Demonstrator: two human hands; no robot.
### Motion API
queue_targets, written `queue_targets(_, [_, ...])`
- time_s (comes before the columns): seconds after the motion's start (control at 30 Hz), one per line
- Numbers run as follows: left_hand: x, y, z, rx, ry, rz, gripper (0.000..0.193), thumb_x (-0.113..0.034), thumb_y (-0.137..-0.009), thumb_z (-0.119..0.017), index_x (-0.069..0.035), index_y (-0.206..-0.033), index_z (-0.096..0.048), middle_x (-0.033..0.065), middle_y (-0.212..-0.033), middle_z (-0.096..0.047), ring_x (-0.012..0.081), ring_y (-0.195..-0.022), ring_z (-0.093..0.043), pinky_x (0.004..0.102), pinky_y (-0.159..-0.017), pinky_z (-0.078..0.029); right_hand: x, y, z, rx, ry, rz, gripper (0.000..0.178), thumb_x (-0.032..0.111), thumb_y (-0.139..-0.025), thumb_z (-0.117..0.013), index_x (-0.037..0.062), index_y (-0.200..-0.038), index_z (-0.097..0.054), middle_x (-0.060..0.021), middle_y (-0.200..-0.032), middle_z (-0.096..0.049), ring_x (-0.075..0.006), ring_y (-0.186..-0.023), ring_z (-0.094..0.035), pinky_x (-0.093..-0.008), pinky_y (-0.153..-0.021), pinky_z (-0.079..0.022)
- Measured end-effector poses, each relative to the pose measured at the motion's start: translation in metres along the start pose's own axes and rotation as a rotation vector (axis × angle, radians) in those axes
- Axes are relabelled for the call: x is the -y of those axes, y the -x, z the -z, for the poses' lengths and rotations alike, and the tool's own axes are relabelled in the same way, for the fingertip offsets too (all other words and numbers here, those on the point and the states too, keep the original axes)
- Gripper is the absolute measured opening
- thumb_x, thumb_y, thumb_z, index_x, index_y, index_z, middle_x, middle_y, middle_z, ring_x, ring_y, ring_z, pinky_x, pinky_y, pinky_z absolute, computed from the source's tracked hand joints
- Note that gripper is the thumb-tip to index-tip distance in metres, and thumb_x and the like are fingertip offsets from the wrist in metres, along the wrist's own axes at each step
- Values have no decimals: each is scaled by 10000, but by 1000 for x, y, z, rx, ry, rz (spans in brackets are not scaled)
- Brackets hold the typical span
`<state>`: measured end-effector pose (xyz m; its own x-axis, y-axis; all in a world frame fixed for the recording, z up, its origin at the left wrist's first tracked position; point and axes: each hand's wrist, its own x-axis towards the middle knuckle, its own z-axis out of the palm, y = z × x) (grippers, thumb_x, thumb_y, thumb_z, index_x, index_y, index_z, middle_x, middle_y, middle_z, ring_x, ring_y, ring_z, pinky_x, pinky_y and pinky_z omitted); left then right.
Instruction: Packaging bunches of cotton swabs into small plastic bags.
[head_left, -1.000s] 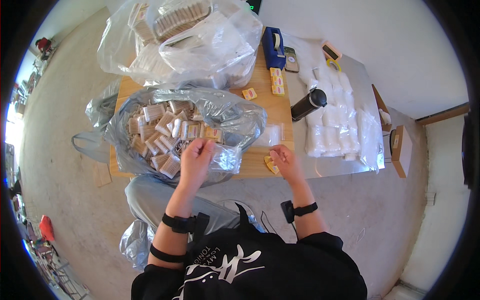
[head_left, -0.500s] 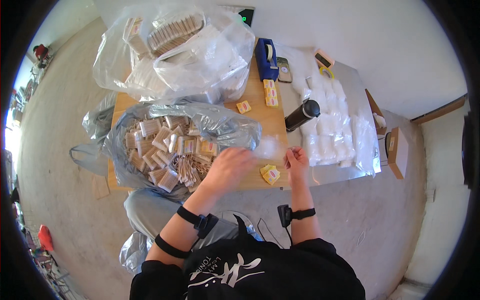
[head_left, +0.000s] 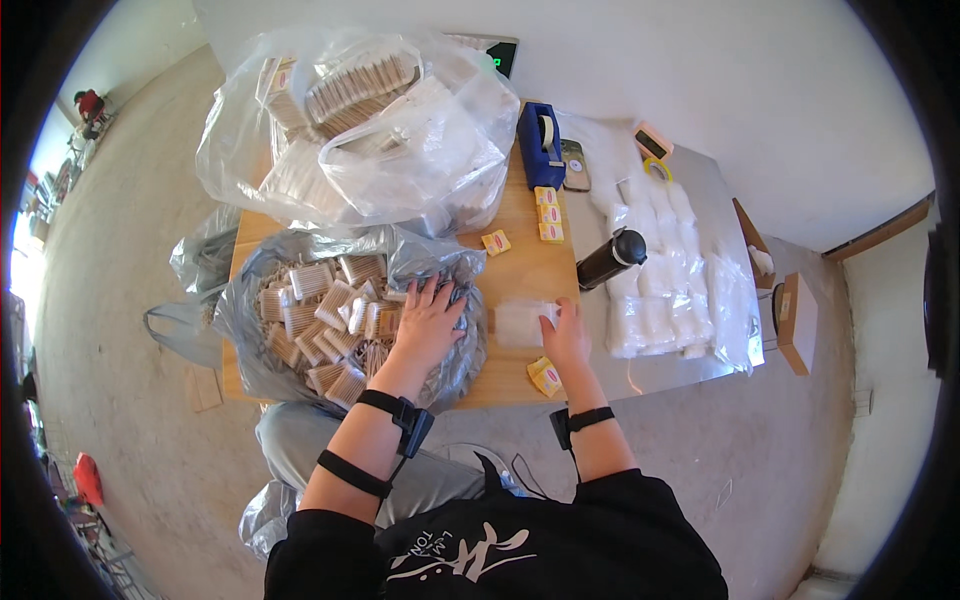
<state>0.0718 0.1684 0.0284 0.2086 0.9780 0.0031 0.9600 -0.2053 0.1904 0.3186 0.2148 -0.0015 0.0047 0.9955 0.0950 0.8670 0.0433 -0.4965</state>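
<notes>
My left hand (head_left: 428, 320) lies spread, fingers apart, on the small bundles of wooden sticks inside an open grey plastic bag (head_left: 250, 340) on the wooden table (head_left: 520, 270). It rests on the bundles near the bag's right rim. My right hand (head_left: 566, 332) pinches the right edge of a small clear plastic pouch (head_left: 518, 324) lying flat on the table. A little yellow packet (head_left: 545, 377) sits just in front of that hand.
A large clear bag (head_left: 400, 150) of packed stick bundles fills the table's back. A blue tape dispenser (head_left: 541, 145), more yellow packets (head_left: 547, 212), a black bottle (head_left: 608, 260) and a pile of clear pouches (head_left: 670, 290) lie to the right. Cardboard boxes (head_left: 795, 320) stand far right.
My left hand moved from the pouch at table centre back left onto the bundles in the grey bag. My right hand shifted left and took hold of the pouch's edge.
</notes>
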Motion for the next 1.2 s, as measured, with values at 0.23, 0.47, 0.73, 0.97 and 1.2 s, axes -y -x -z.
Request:
queue_targets(0.23, [-10,7,9,-89,129,13,485,-299,-783,-655,-132,-1227,-553,114,-1350,-432,317,-1344,-244,534,-1105,-137,-42,37,22,134,-21,-18,383,201,-724,-717,63,-1042,-556,-138,-1041,-566,-346,-1007,-525,-434,-826,-443])
queue_targets(0.47, [-54,23,21,-315,242,-102,303,-101,-762,-585,-81,-1063,-617,107,-1195,-562,310,-1188,-445,481,-1008,-337,-42,54,30,302,28,53,438,157,-654,-763,44,-1026,-562,-129,-1013,-553,-314,-999,-527,-396,-845,-441])
queue_targets(0.73, [-88,44,-16,20,389,-303,214,-84,-748,-558,-68,-948,-633,93,-1069,-612,280,-1029,-564,403,-873,-456,-37,59,21,253,97,180,430,115,-605,-786,42,-959,-554,-141,-994,-539,-342,-984,-519,-405,-828,-442])
queue_targets(0.97, [-91,49,-30,24,413,-274,199,-103,-763,-547,-67,-935,-641,104,-1017,-621,291,-1002,-577,406,-848,-468,-37,55,17,349,96,85,372,111,-674,-718,45,-989,-532,-166,-1018,-548,-355,-1004,-535,-433,-855,-449])
queue_targets(1.2, [-88,55,-35,52,395,-228,176,-93,-757,-548,-58,-907,-634,105,-985,-620,299,-964,-582,406,-826,-473,-34,56,16,338,170,69,363,107,-661,-715,44,-975,-544,-172,-1020,-576,-358,-986,-547,-433,-836,-444])
